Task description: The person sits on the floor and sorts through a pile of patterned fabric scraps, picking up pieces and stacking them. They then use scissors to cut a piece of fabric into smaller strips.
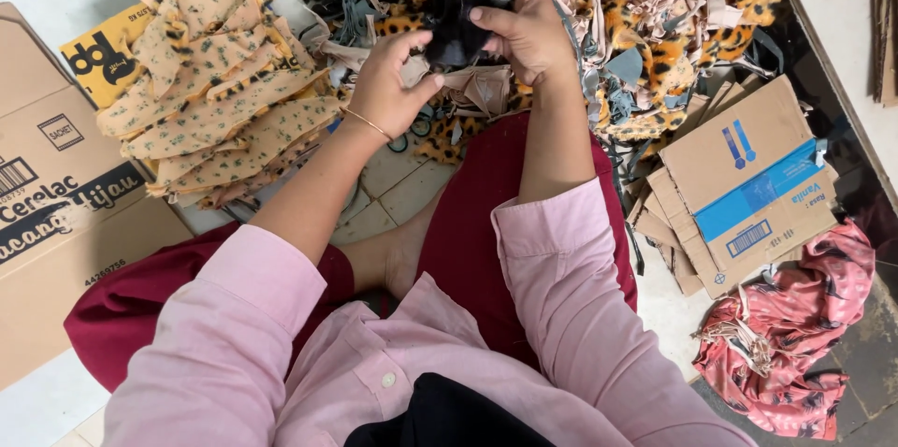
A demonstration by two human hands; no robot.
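Both the left hand (388,92) and right hand (524,26) grip a black furry piece (456,31), with a stack of cut leopard-print pieces (220,101) done alongside and a large scrap heap (645,26) remaining.

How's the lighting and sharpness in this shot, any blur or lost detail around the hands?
Head view: soft, even light, no glare and only faint shadows; the left hand and right hand are fairly sharp; the black furry piece they hold is too dark to show detail; straight edges bow slightly towards the frame's sides.
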